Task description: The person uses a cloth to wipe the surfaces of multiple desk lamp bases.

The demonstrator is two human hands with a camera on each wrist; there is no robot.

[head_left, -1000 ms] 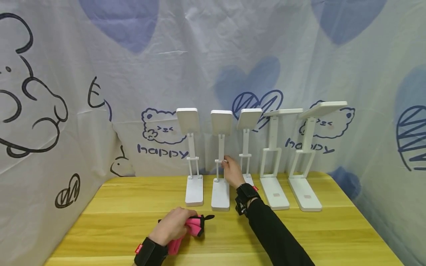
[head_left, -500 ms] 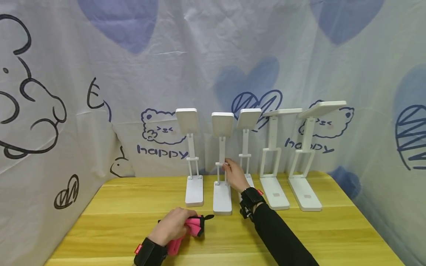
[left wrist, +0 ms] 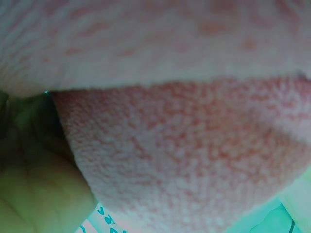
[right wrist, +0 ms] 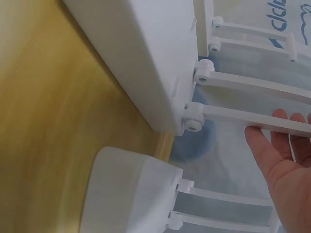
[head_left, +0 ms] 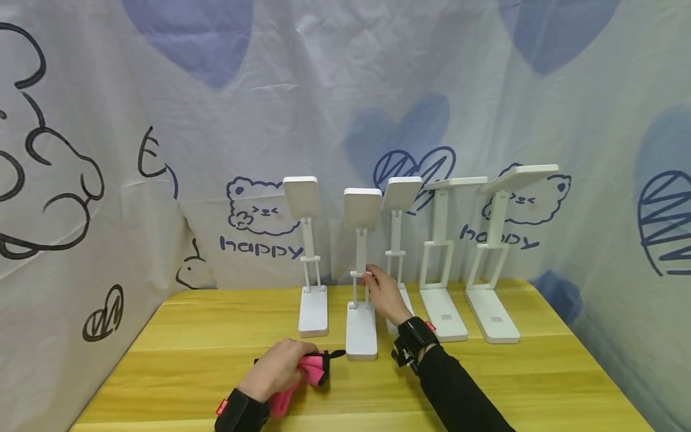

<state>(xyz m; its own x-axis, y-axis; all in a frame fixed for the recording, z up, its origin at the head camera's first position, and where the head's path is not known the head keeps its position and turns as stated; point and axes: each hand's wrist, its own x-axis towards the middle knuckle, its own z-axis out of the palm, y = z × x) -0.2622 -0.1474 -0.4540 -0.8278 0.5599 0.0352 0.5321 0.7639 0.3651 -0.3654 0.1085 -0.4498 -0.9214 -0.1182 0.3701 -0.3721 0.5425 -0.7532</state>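
My right hand (head_left: 387, 295) pinches the slim stem of a white desk lamp (head_left: 361, 339), second from the left in the row. In the right wrist view, thumb and fingers lie on either side of one of the two thin arms of this lamp (right wrist: 243, 116). The lamp stands upright, its flat head tilted, with its base nearer the front than its neighbours. My left hand (head_left: 279, 372) grips a bunched pink cloth (head_left: 313, 368) with black trim and a black loop, low over the table. Close up in the left wrist view, fuzzy cloth (left wrist: 184, 150) hides most of the hand.
One similar lamp (head_left: 313, 315) stands to the left of the held one. Three more are to its right, the nearest lamp (head_left: 403, 193) partly behind my right hand. All stand on the wooden table (head_left: 189, 336), before a printed white curtain (head_left: 302, 120).
My right hand has drawn the pinched lamp toward the table's front, out of line with the others. The left hand and the cloth stay about where they were.
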